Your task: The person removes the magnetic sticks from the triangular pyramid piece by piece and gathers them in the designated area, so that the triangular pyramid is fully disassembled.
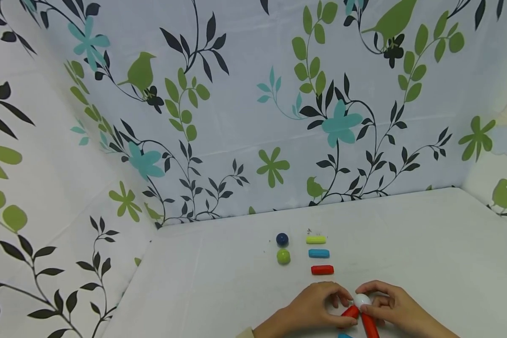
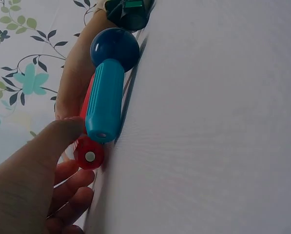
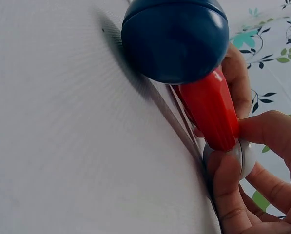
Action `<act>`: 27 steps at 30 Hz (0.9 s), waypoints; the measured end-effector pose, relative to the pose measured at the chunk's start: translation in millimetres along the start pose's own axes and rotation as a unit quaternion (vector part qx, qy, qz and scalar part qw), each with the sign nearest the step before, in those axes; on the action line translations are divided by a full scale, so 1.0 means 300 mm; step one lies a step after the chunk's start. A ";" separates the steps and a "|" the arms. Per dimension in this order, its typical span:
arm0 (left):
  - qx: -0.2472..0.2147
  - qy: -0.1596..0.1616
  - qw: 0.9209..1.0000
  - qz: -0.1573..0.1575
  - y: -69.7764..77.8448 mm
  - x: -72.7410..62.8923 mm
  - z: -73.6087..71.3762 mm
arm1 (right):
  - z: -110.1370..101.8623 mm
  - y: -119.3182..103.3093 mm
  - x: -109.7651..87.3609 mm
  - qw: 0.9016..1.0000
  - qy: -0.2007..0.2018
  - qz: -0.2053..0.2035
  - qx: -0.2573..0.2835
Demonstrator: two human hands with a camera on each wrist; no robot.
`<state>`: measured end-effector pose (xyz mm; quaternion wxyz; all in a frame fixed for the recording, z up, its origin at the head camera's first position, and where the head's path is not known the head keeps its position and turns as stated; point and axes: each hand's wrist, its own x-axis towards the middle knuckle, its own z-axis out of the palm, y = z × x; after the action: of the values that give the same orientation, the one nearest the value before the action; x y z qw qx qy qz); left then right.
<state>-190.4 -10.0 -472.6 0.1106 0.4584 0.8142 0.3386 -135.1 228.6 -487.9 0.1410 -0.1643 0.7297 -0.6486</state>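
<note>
At the front of the table my right hand (image 1: 395, 307) pinches a white ball (image 1: 362, 300) between thumb and fingers. A red stick (image 1: 369, 325) runs from that ball toward the near edge, with a dark blue ball (image 3: 177, 41) at its other end. My left hand (image 1: 318, 305) holds a second red stick (image 1: 351, 312) beside the white ball; whether they touch is unclear. Its free end (image 2: 89, 157) shows a pale round dot. In the left wrist view a light blue stick (image 2: 105, 102) meets a dark blue ball (image 2: 115, 49).
Beyond the hands lie a loose red stick (image 1: 322, 270), a blue stick (image 1: 318, 253) and a yellow stick (image 1: 316, 239) in a column. Left of them sit a green ball (image 1: 283, 256) and a navy ball (image 1: 282, 240). A patterned cloth (image 1: 236, 117) hangs behind the white table (image 1: 211, 281).
</note>
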 end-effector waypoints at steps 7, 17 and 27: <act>-0.076 -0.018 0.997 0.000 0.005 0.003 -0.002 | 0.003 -0.011 0.000 1.000 0.007 0.006 -0.014; -0.018 -0.036 0.999 0.019 -0.008 0.008 -0.012 | -0.003 0.008 -0.006 1.000 -0.014 -0.015 -0.003; -0.017 -0.033 0.999 0.036 -0.028 -0.005 -0.023 | 0.000 0.007 -0.010 1.000 -0.021 -0.016 0.006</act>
<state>-198.6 -17.3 -473.1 0.1334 0.4965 0.7871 0.3408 -132.5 229.9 -490.1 0.1463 -0.1887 0.7201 -0.6514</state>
